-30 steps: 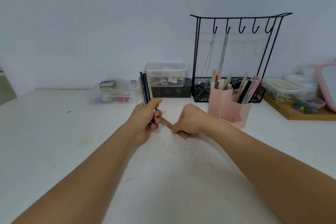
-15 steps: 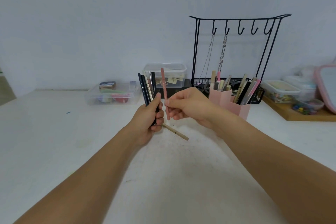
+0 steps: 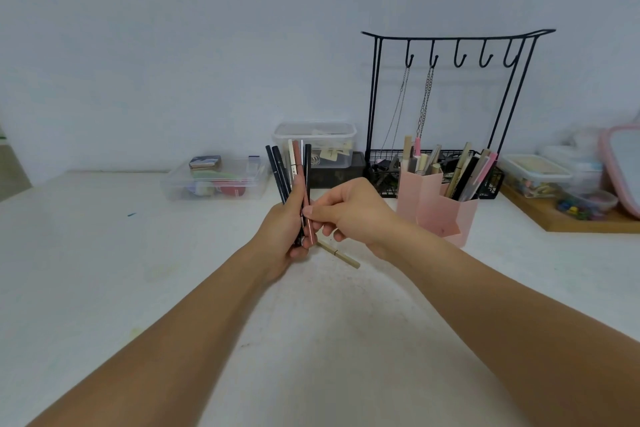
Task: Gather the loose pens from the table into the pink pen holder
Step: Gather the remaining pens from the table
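Above the white table [image 3: 104, 288]: left hand [image 3: 282, 239], fingers wrapped round an upright bundle of pens [image 3: 289, 170]. Right hand [image 3: 349, 211], thumb and forefinger pinching a pink pen [image 3: 306, 204] held against that bundle. On the table beneath: one beige pen [image 3: 341, 255]. To the right: pink pen holder [image 3: 436, 211], part filled.

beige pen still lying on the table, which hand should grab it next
Right, probably. The left hand grips the bundle of pens, so it is full. The right hand only pinches the pink pen into that bundle, and the beige pen lies just below it.
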### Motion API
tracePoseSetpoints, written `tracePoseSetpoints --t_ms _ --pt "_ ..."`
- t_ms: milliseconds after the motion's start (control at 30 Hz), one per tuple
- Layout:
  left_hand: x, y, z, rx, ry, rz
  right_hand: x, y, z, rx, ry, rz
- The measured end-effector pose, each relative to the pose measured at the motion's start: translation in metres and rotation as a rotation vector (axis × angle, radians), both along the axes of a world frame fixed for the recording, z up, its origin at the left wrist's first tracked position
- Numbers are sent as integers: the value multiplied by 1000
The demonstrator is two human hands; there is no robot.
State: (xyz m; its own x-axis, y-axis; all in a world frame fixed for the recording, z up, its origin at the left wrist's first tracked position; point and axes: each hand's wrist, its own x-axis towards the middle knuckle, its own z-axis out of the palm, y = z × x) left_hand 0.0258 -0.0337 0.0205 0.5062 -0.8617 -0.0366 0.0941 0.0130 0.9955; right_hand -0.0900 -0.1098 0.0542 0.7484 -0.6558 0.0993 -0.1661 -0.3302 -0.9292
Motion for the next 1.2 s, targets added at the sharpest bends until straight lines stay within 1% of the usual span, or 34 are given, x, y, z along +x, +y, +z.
tracePoseSetpoints --t_ms 167,333,533,600,667,733,800,933,1000,1067,1200 --pt "-2 1 1 -1 -77 -35 -1 -2 -4 40 -24 -7" --pt "-2 1 0 12 -74 -42 -1 -3 -4 -99 -18 8" --pt "0 2 0 43 -45 -34 0 -4 -5 -149 15 55" --pt "1 0 -1 40 -38 -10 1 -5 -4 -127 24 62" --pt "1 -1 0 16 -42 36 2 -5 -3 -74 -5 26" --pt "3 -2 0 1 -53 91 3 -6 -2 -87 -24 -74" --pt "7 -2 0 6 -40 131 3 -11 -4 -180 44 -150" --pt "10 -1 0 27 6 123 2 -19 -19 -418 384 -87" --pt "9 -1 1 38 8 91 3 -20 -25 -475 467 -84" --pt "7 -2 2 35 30 50 4 -21 -26 -463 494 -78" --pt "6 0 4 6 158 0 2 -22 -19 -349 504 -58"
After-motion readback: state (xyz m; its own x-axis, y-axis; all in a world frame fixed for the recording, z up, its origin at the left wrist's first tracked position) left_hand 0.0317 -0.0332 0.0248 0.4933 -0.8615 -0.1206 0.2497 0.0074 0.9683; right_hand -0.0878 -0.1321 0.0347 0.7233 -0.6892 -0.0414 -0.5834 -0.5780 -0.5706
